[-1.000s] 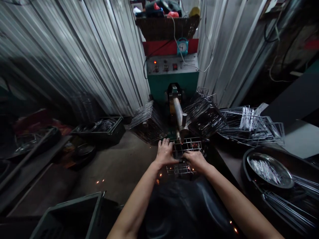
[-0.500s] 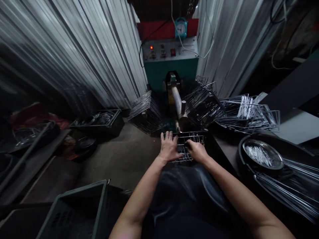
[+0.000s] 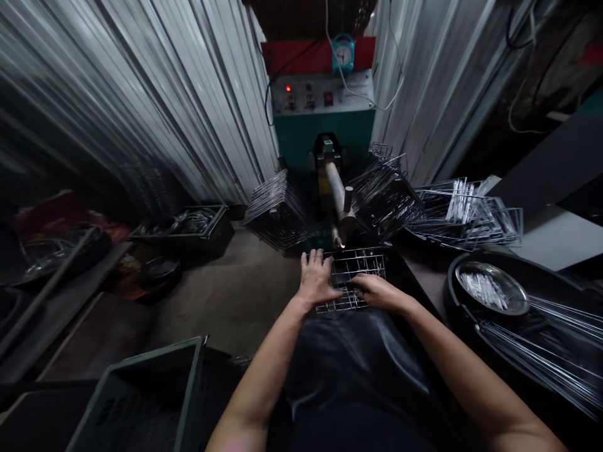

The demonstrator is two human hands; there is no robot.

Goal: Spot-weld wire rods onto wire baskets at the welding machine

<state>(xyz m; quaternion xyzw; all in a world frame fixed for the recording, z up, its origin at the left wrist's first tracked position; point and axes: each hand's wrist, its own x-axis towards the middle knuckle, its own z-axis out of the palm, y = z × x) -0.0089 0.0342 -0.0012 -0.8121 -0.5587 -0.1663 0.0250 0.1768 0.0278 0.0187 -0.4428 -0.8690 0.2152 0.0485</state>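
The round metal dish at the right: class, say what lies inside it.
Inside the round metal dish lies a loose heap of short shiny wire pieces. They cover the middle of its bottom, so what lies beneath them is hidden; only bare rim shows around them.

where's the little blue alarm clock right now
In the head view, the small blue alarm clock sits top centre against the red panel, just above the grey control panel of the green machine.

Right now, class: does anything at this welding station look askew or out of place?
Yes. The wire frames right of the green machine lie in a loose, crisscrossed heap, not squared. A small clock hangs oddly on the machine's red panel. The wire grid under both hands sits flat.
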